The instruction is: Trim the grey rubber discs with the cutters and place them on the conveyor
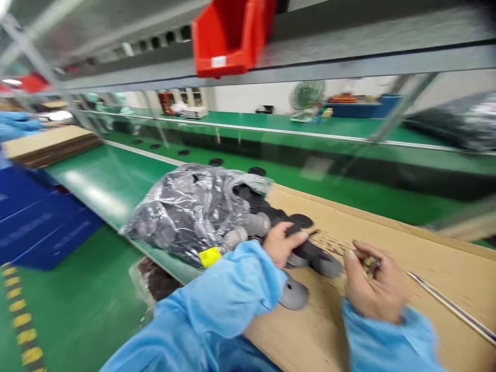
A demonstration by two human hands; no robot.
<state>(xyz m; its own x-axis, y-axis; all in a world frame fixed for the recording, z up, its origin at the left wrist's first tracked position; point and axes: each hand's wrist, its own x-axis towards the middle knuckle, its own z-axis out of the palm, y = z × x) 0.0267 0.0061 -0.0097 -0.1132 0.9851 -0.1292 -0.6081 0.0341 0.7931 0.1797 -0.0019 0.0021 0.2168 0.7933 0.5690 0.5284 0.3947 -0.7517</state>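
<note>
My left hand [282,243] is closed on a dark disc-shaped part [295,230] at the edge of a pile of similar grey and black parts. A grey round part [294,294] with a small hole lies below that wrist. To the right, my right hand [374,284] curls around a small brassy metal piece [371,264], blurred and partly hidden by the fingers. A clear plastic bag [194,206] full of grey parts lies left of my left hand, its opening toward the pile. Small dark bits [329,243] are scattered on the cardboard [437,253] between my hands.
A thin rod [453,299] lies on the cardboard at the right. Behind, black discs [216,161] sit spaced along a green surface. A red bin [225,46] hangs overhead. Blue boxes [46,222] stand at the left, beside stacked cardboard [50,144].
</note>
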